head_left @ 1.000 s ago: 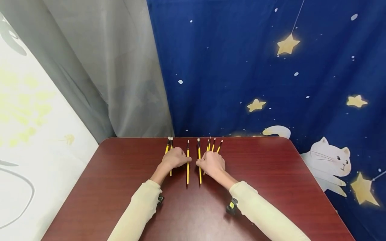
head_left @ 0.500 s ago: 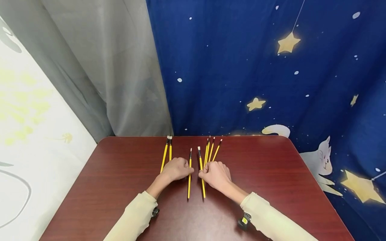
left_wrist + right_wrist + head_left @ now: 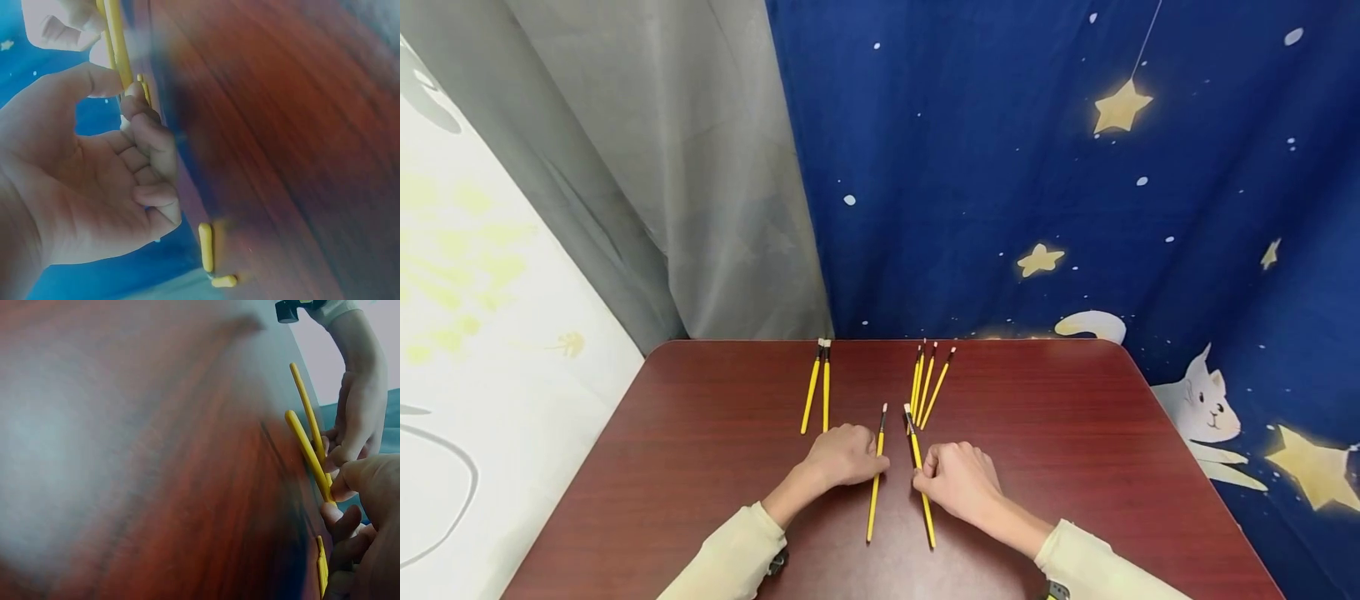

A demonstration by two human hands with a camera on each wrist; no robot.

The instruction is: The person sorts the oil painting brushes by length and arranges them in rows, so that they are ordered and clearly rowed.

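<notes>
Both hands (image 3: 844, 455) (image 3: 961, 482) pinch yellow paintbrushes (image 3: 874, 504) (image 3: 927, 517) over a reddish table (image 3: 1112, 458); grey and starry blue curtains (image 3: 737, 192) (image 3: 955, 167) hang behind.

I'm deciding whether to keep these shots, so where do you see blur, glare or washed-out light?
Head view: white backdrop at picture left washed out, soft sheen on the near table, paintbrushes fairly crisp. Left wrist view: hazy, table blurred, left hand clearer. Right wrist view: broad pale glare on the table at picture left, detail soft there.

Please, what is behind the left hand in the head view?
Two paintbrushes lie there on the table, one perhaps partly covered. The left hand hides the surface directly behind it and part of the paintbrush it pinches.
</notes>
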